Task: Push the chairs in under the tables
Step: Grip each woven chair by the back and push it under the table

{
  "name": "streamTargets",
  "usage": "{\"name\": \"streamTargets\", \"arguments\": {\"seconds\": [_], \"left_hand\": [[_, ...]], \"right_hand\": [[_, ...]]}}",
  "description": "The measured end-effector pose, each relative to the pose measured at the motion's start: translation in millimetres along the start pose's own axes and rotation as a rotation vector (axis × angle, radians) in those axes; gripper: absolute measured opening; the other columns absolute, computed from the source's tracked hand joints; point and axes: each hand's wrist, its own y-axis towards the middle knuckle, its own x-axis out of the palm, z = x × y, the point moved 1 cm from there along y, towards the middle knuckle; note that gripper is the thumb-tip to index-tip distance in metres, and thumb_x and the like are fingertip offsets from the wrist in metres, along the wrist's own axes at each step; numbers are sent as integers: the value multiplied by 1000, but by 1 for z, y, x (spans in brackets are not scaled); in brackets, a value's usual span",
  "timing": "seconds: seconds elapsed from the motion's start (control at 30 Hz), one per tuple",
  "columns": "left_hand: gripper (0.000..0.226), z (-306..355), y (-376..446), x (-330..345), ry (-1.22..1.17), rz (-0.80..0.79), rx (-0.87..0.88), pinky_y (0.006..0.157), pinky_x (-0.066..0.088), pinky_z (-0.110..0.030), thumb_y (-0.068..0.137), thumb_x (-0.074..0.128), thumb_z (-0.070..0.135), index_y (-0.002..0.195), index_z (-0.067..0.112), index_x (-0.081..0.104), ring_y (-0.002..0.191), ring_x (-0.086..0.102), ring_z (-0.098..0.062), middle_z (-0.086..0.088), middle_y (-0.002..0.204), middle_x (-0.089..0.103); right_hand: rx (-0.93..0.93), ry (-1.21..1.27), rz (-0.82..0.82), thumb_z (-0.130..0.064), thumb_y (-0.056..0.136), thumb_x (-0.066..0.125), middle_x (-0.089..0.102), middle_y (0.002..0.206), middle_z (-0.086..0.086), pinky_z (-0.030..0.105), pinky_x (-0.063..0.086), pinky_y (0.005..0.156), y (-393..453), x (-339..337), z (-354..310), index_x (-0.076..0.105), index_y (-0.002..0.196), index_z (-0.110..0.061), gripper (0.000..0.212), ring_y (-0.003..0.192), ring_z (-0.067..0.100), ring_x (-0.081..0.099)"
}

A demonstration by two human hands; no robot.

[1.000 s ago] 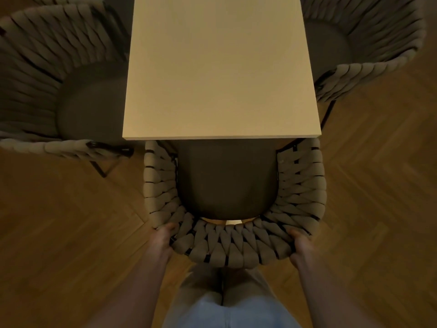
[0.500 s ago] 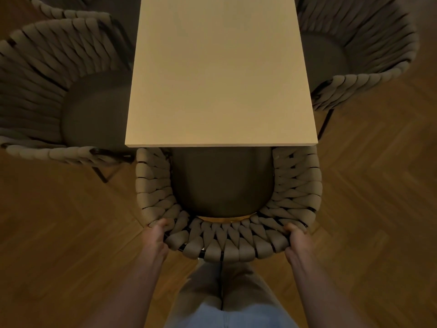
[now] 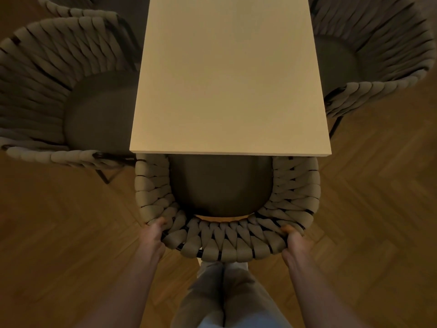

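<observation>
Here, seen from the head camera looking straight down:

Near chair: a tub-shaped chair with a curved back of thick woven beige strapping on a black frame and a dark round seat cushion (image 3: pixel 227 242) stands at the near short end of the table, its front edge and both arm tips tucked under the tabletop, most of the seat out in the open.

Table: a pale cream rectangular tabletop with a thin edge (image 3: pixel 229 74) runs away from the viewer down the middle of the view.

Left hand: the left hand (image 3: pixel 155 235) grips the back rim at its left corner, thumb over the top of the strapping; the other fingers seem to curl under the rim, though they are hidden.

Right hand: the right hand (image 3: pixel 293 241) grips the back rim at its right corner, thumb on top of the weave, fingers wrapped round the outer side.

Left side chair: a matching woven beige chair (image 3: pixel 45 74) sits along the table's left long side, seat partly under the top.

Right side chair: another matching woven chair (image 3: pixel 376 43) sits along the right long side, seat partly under the top.

Legs: light trousers (image 3: pixel 227 294) show just behind the near chair's back.

Floor: brown herringbone wooden parquet (image 3: pixel 59 245).
</observation>
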Motion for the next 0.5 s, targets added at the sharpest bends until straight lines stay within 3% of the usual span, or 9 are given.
{"name": "streamTargets", "arguments": {"seconds": [0.13,0.23,0.3,0.43,0.5], "left_hand": [[41,-6,-2,-3,11,-59,16,92,58,-55,88,71,-1,128,4,64,108,68,-37,-16,117,72],[32,-19,-6,-7,11,-36,0,84,58,-46,92,68,-1,123,3,63,98,68,-33,-14,110,70],[35,-25,-8,-6,17,-47,-20,89,57,-49,93,68,1,127,1,63,100,67,-33,-14,110,70],[37,-18,-3,1,38,-44,-35,98,55,-57,91,70,4,128,2,64,109,67,-37,-18,118,70],[35,-13,-1,7,42,-41,-42,99,54,-56,91,70,4,126,1,64,109,67,-36,-18,117,70]], "right_hand": [[-12,-7,3,-4,83,73,68,119,12,44,59,72,-1,-4,3,60,132,-15,52,100,32,67],[-34,-19,-4,-1,87,70,67,121,16,52,58,86,-3,-8,-1,59,133,-8,47,103,34,66],[-33,-18,3,1,89,68,66,122,17,54,55,94,-4,-11,-4,58,134,-4,46,103,34,66],[-30,-22,-60,-1,94,63,68,114,13,44,58,76,-6,-14,-2,61,127,-8,35,96,29,67],[-12,-34,-61,-2,94,64,68,117,14,44,59,77,-6,-11,-2,63,124,-9,31,95,28,67]]}}
